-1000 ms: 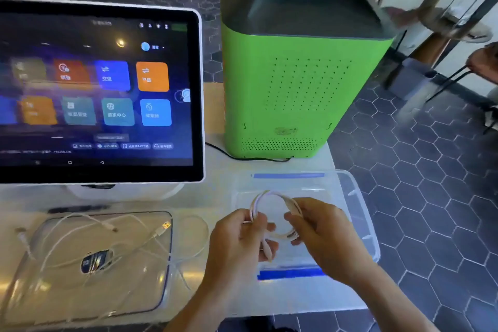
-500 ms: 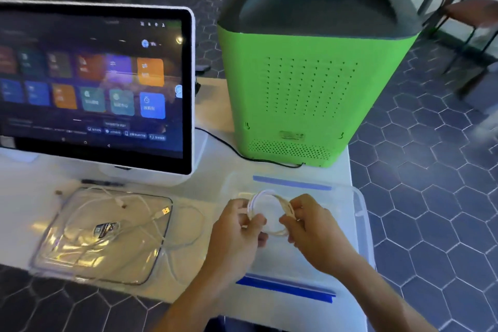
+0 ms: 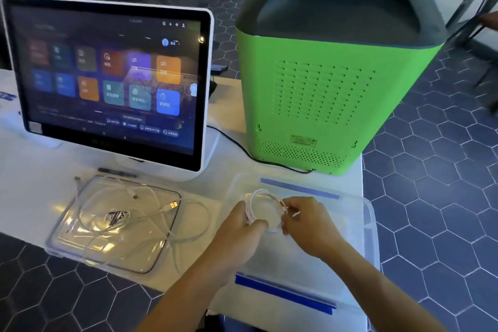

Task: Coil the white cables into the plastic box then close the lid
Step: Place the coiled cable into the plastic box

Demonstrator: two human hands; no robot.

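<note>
While the coil is held over the box, these lines cover the step in hand.

Left hand: the left hand [image 3: 244, 219] pinches the nine o'clock side of the coiled white cable [image 3: 265, 210], fingers curled round the bundled loops.
Right hand: the right hand [image 3: 305, 219] grips the three o'clock side, fingertips closed on the strands where a short end [image 3: 296, 214] sticks out.
Coil: a small ring of several turns, held between both hands just above the open plastic box [image 3: 367, 224], which sits at four o'clock on the bench [image 3: 40, 183].
Remaining cables: loose white cables [image 3: 151, 213] sprawl across the clear lid [image 3: 113, 226] at eight o'clock, one with a USB plug [image 3: 173, 205].
Doing it well: I judge the free end should be tucked through or under the loops before release, or the ring may spring open; lower it flat to the box floor, hands letting go together.
Risk: the lid cannot close the box until those cables come off it.
Surroundings: touchscreen [image 3: 107, 81] at eleven o'clock, green machine [image 3: 323, 100] at one o'clock.
</note>
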